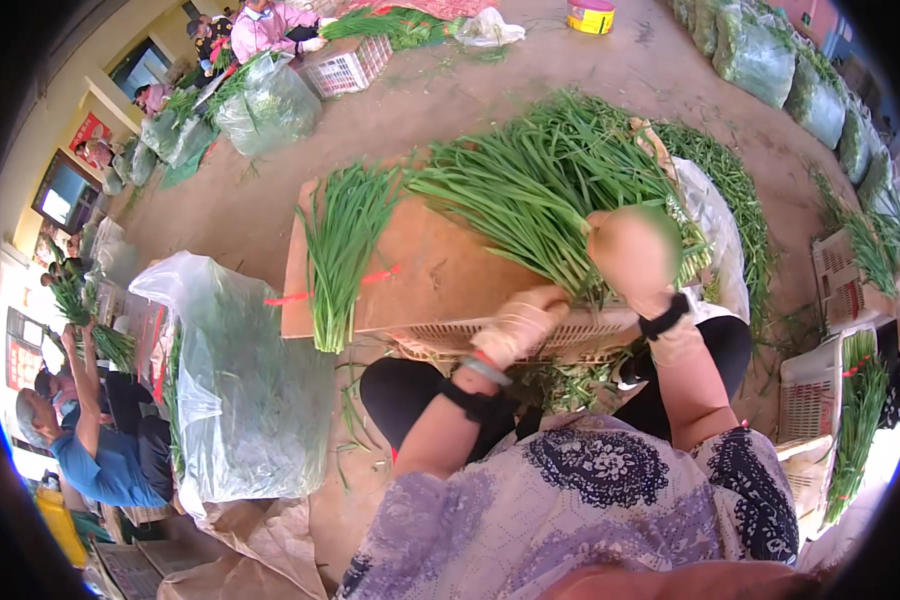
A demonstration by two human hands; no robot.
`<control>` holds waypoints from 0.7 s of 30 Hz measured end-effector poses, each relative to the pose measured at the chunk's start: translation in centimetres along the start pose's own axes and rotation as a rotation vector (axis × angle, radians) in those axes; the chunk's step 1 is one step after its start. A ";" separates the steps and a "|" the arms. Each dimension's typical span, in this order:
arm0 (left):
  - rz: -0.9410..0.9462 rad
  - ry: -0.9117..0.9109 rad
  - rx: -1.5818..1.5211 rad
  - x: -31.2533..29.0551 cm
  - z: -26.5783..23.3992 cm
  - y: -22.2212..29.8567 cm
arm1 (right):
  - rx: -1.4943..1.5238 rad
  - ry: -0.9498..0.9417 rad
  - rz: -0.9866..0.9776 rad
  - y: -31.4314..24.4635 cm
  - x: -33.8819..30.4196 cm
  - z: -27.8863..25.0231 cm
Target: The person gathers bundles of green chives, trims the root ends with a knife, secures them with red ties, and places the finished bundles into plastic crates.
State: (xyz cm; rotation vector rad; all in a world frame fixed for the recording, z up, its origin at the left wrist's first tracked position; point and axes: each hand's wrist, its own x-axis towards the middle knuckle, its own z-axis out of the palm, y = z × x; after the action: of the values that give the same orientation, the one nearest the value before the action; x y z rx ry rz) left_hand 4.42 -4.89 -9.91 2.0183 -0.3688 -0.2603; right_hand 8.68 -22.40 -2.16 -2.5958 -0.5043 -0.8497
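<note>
Centrally, the gloved left hand (518,325) is partly curled near the green stalks (540,185), hold unclear; the blurred right hand (635,252) overlaps them, its closure indeterminable.

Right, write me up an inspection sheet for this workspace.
Surface: brown board over a crate.
Things: large pile of greens; smaller bunch lying across a red tie.
Clutter: loose strands on the floor, left of the person's legs.
Left hand: at the board's near edge, by the pile's stems; grip unclear.
Right hand: at the pile's stems; blurred, grip unclear.
Cables: nothing seen.
Surroundings: clear bag of greens at left; co-worker in blue beyond it; filled bags far right.
</note>
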 end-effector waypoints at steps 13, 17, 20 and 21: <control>-0.342 0.378 -0.781 -4.5 -5.1 -2.7 | 0.792 0.240 0.222 1.3 -4.3 -1.8; -0.143 0.302 -0.596 -3.1 -3.7 -1.7 | -0.021 -0.143 -0.052 -4.4 -4.0 0.1; -0.308 0.350 -0.822 -0.9 -2.7 -1.8 | -0.305 -0.268 -0.092 -3.0 -4.5 6.1; -0.303 0.348 -0.819 -0.7 -3.0 -1.5 | -0.370 -0.218 -0.096 -2.8 -4.4 6.6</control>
State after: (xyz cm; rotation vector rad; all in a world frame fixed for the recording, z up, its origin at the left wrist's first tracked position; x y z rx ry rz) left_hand 5.04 -1.50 -9.85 1.2599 0.2451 -0.1954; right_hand 7.34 -18.06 -9.19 -3.0479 -0.5831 -0.7520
